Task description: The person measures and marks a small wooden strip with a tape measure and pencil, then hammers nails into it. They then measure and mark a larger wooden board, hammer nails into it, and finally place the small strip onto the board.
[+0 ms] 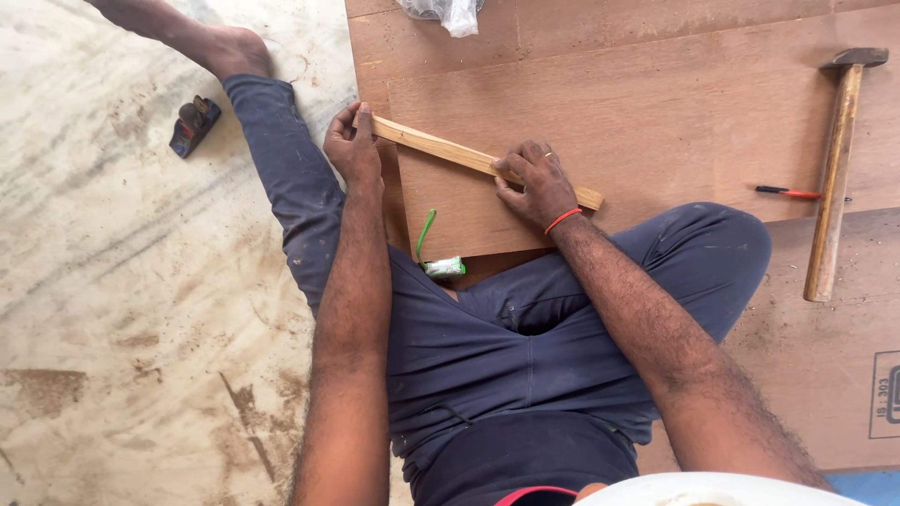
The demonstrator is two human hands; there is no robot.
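Observation:
A thin pale wooden strip (441, 146) lies slanted across a brown plywood sheet (647, 112). My left hand (352, 145) grips the strip's upper left end at the sheet's corner. Further along, my right hand (532, 184) presses down on the strip with its fingers; a red band circles that wrist. I sit on the floor in dark blue trousers, one leg stretched out to the left and the other bent on the plywood.
A wooden-handled hammer (832, 178) lies on the right of the sheet, a red and black pen (787, 192) beside it. A green tool and small packet (433, 248) rest near my lap. A small dark hand plane (194, 124) sits on the stained floor. A clear plastic bag (448, 11) lies at the top.

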